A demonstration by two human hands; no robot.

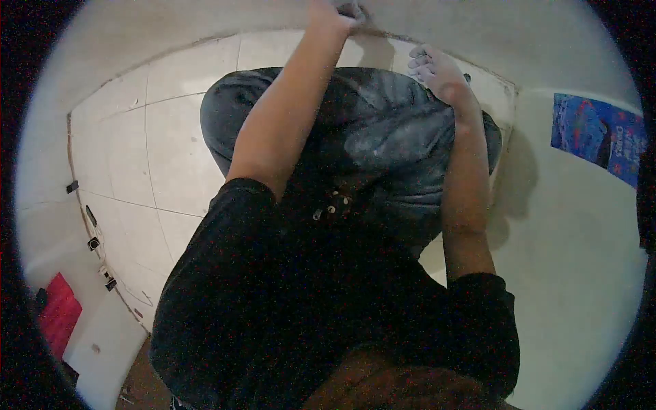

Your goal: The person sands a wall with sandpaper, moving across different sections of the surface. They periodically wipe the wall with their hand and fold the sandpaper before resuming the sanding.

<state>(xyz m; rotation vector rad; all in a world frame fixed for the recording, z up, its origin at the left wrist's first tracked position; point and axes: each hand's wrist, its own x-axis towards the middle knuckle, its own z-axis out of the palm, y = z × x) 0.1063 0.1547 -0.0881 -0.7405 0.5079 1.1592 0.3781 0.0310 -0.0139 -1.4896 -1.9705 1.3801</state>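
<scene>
At the top edge, my left hand [332, 19] reaches up against the pale wall, blurred and partly cut off. Its fingers close around a small greyish-dark thing [351, 11] whose kind I cannot make out. My right hand [437, 70] hangs above my right knee, close to the wall. White dust coats its loosely bent fingers, which stand slightly apart with nothing visible in them. Below both hands lie my dark trousers [389, 113], also marked with pale dust, as I squat or sit on the floor.
White floor tiles [123, 157] run up to the wall [171, 27]. Along the left wall's foot are a black plug-like piece [93, 244] and thin cords. A blue printed sheet [588, 133] hangs on the right wall; something red [60, 314] is at the lower left.
</scene>
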